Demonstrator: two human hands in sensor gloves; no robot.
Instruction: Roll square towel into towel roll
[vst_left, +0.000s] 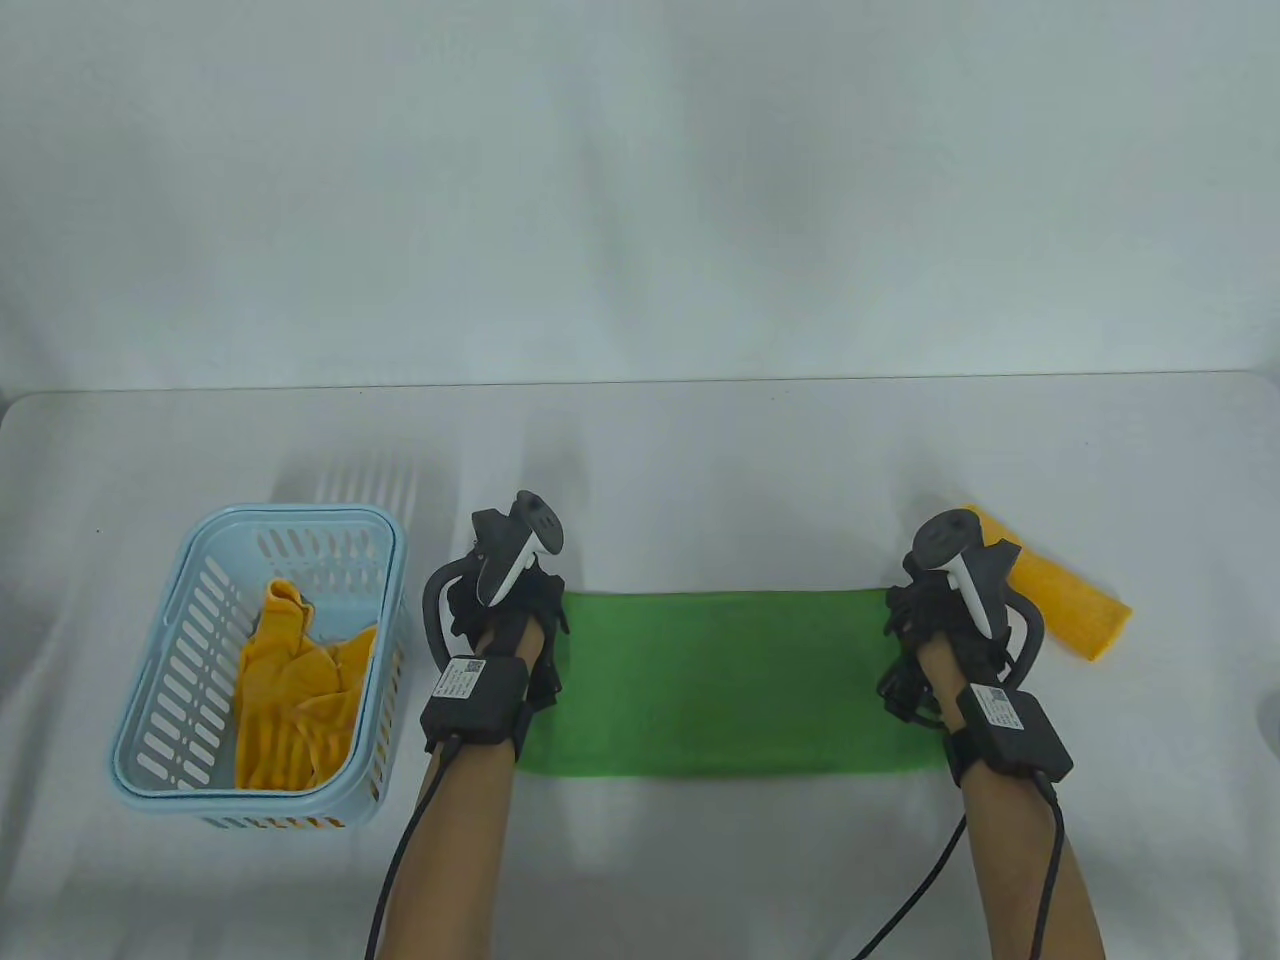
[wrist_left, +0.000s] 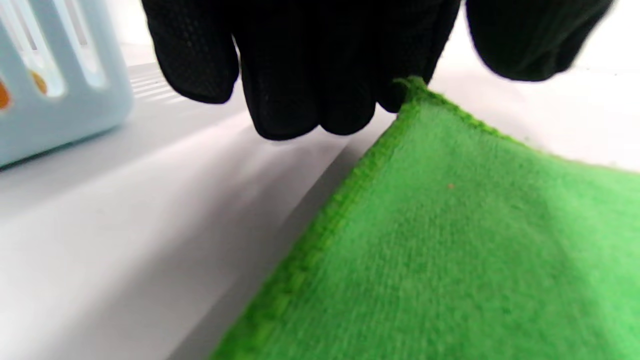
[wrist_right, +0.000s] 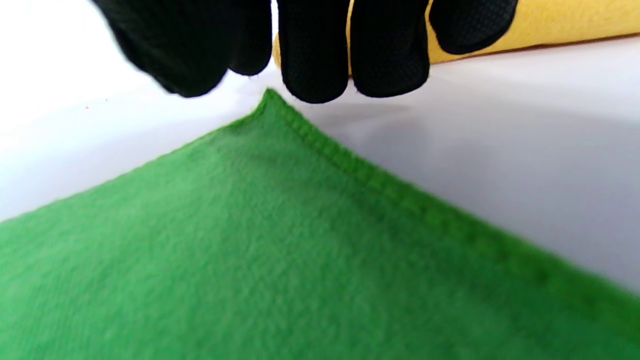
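Observation:
A green towel (vst_left: 730, 680), folded into a long strip, lies flat on the white table between my hands. My left hand (vst_left: 512, 612) hovers over its far left corner. In the left wrist view the fingers (wrist_left: 300, 75) hang down and touch the corner of the towel (wrist_left: 450, 240), with the thumb (wrist_left: 530, 40) held apart. My right hand (vst_left: 935, 615) is over the far right corner. There the fingers (wrist_right: 315, 60) hang just above the corner of the towel (wrist_right: 250, 240) and do not grip it.
A light blue slotted basket (vst_left: 200, 530) stands at the left and holds a crumpled yellow towel (vst_left: 290, 690). A rolled yellow towel (vst_left: 1070, 610) lies just beyond my right hand, also seen behind the fingers as a yellow roll (wrist_right: 550, 20). The basket wall (wrist_left: 50, 100) is close to my left hand.

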